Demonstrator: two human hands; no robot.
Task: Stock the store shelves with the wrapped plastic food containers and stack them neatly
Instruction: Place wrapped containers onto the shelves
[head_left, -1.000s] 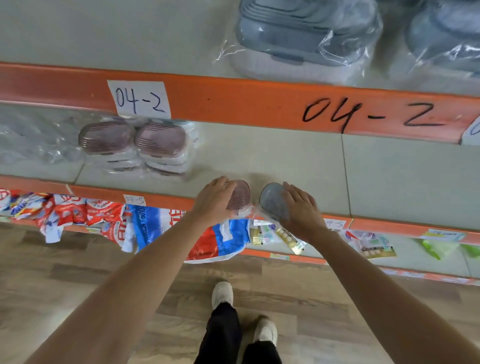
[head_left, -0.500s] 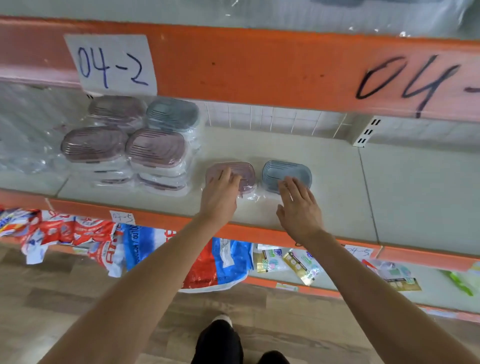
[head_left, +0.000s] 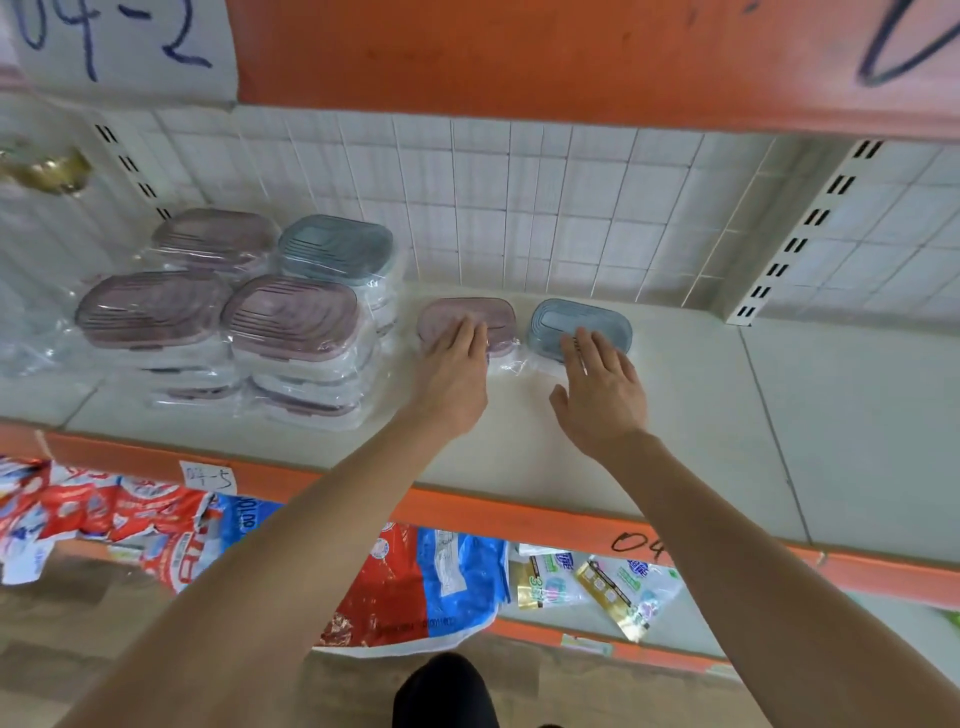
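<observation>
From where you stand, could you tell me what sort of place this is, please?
Most likely a shop aisle: orange-edged shelves bear handwritten number labels, wrapped containers stand stacked in rows, and packets of goods lie on the shelf below.

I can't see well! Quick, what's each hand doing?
Left hand: open, fingers flat on the pink wrapped plastic container.
Right hand: open, fingers on the blue wrapped plastic container.

Bare forearms (head_left: 291, 561), dark trousers (head_left: 441, 691).
</observation>
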